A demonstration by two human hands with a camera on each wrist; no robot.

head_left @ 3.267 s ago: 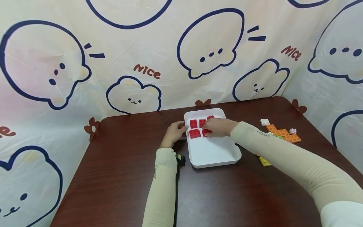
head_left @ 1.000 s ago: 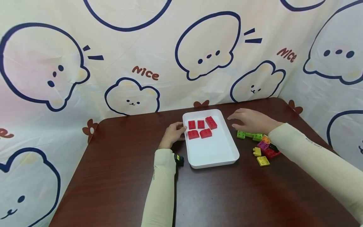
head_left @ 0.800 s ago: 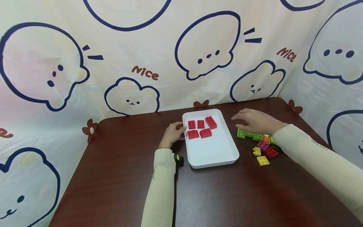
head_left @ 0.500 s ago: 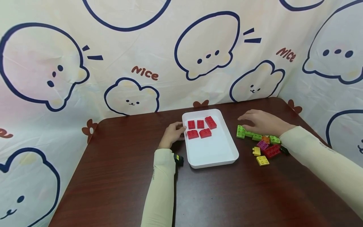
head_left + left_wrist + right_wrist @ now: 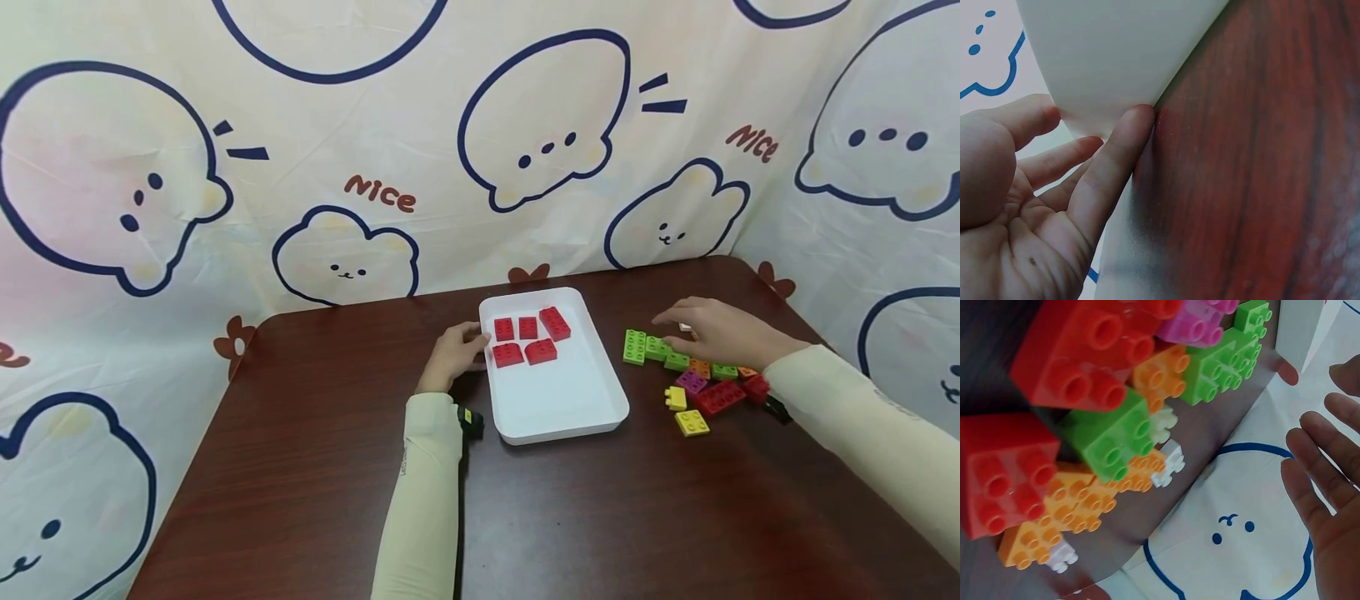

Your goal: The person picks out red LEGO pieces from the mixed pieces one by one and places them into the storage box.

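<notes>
My left hand (image 5: 455,358) holds the left side of a white tray (image 5: 558,412), with the thumb at its rim and other fingertips against the outer wall (image 5: 1104,62). Several red bricks lie in the tray's far half, among them a longer one (image 5: 555,323). My right hand (image 5: 731,333) is held over a group of toy building bricks right of the tray, holding nothing. A white brick (image 5: 685,327) shows between its thumb and forefinger in the head view. In the right wrist view the fingers (image 5: 1310,487) are spread loosely, apart from the bricks.
Green bricks (image 5: 634,347) lie closest to the tray, with yellow (image 5: 692,423), purple (image 5: 692,382) and red (image 5: 720,398) ones nearer me. Orange bricks (image 5: 1072,500) and another red brick (image 5: 1007,475) show in the right wrist view. A patterned curtain (image 5: 450,167) borders the brown table (image 5: 315,467).
My right hand has left the red bricks in the tray and moved right over the loose bricks, uncovering more of them. My left hand has stayed at the tray's side.
</notes>
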